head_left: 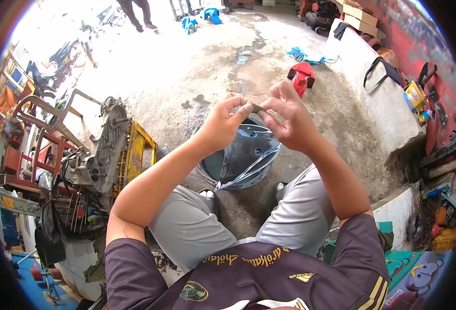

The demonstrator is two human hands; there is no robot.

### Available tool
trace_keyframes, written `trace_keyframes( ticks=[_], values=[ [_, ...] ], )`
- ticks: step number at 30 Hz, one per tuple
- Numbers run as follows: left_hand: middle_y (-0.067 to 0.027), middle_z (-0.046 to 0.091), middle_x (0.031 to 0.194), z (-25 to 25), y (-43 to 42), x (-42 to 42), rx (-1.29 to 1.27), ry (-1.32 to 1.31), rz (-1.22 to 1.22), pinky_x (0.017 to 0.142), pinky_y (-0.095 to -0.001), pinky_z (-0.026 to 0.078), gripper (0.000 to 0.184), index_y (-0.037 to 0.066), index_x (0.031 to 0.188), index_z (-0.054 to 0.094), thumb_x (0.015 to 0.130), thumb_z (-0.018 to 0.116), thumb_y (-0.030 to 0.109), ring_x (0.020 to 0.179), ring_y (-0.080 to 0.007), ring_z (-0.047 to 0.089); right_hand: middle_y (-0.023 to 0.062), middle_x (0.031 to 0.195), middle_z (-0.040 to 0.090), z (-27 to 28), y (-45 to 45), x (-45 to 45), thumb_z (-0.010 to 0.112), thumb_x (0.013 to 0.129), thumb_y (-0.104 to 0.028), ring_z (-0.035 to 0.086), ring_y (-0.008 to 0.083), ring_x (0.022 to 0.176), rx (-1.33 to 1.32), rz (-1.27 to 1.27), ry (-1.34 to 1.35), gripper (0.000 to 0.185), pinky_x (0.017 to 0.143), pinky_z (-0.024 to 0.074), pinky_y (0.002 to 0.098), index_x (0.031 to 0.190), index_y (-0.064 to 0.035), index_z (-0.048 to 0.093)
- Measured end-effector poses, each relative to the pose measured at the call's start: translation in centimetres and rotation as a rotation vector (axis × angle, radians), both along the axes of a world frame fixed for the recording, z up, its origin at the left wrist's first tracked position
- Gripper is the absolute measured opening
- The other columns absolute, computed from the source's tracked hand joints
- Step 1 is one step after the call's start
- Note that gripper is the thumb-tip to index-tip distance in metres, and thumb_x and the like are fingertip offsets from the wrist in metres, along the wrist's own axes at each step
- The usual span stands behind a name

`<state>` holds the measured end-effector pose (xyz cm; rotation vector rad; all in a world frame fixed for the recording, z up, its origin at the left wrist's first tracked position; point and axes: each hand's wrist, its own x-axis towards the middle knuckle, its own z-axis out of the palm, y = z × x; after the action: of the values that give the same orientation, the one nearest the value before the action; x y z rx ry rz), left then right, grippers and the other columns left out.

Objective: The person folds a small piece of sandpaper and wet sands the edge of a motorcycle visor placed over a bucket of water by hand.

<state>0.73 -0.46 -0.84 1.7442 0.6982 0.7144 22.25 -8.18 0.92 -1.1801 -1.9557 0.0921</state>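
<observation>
My left hand [221, 124] is raised in front of me, thumb and fingertips closed on a small dark flat piece [257, 108]. From the other side, my right hand [290, 119] pinches the same piece, its other fingers curled. The piece is too small to tell its kind. Below both hands, between my knees, a dark glossy panel [251, 152] with pale edge stripes and small round holes rests in or over a round tub [207, 168]. Part of the panel is hidden by my hands.
A red moulded part [301, 78] lies ahead on the wet concrete floor, near a blue cloth-like piece [305, 55]. At left, a metal engine casing [112, 137] leans by a yellow crate [141, 147]. A low white wall [364, 93] runs along the right. A person [136, 13] stands far off.
</observation>
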Motion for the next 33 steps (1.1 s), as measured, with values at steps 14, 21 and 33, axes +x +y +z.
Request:
trace_keyframes(
  ticks=[14,21,33],
  values=[
    [-0.0102,0.06,0.125,-0.4,0.5,-0.2,0.024,0.058,0.0,0.104,-0.0349,0.047,0.019,0.001,0.115,0.07,0.111,0.064,0.019,0.12,-0.0174,0.058,0.0136,0.11,0.054,0.0,0.0,-0.1,0.08,0.09,-0.007,0.06,0.0306,0.109,-0.056,-0.031,-0.041,0.015,0.096,0.0494,0.0412,0.103,-0.0029,0.074],
    [-0.0089,0.061,0.125,-1.2,0.3,0.2,0.153,0.055,0.057,0.103,-0.0364,0.048,0.02,0.002,0.118,0.069,0.11,0.065,0.02,0.121,-0.0173,0.058,0.0142,0.11,0.054,-0.2,0.0,0.0,0.081,0.089,-0.013,0.059,0.0313,0.107,-0.017,-0.079,-0.109,0.019,0.095,0.0494,0.0423,0.104,-0.0033,0.074],
    [-0.0086,0.062,0.124,-1.2,0.9,0.2,-0.344,0.076,-0.02,0.102,-0.0377,0.047,0.018,0.006,0.116,0.071,0.108,0.067,0.022,0.118,-0.0208,0.059,0.0146,0.111,0.057,-0.1,0.1,0.1,0.085,0.088,-0.007,0.062,0.0315,0.108,-0.076,-0.028,-0.094,0.017,0.095,0.0498,0.0426,0.099,0.001,0.074]
  ],
)
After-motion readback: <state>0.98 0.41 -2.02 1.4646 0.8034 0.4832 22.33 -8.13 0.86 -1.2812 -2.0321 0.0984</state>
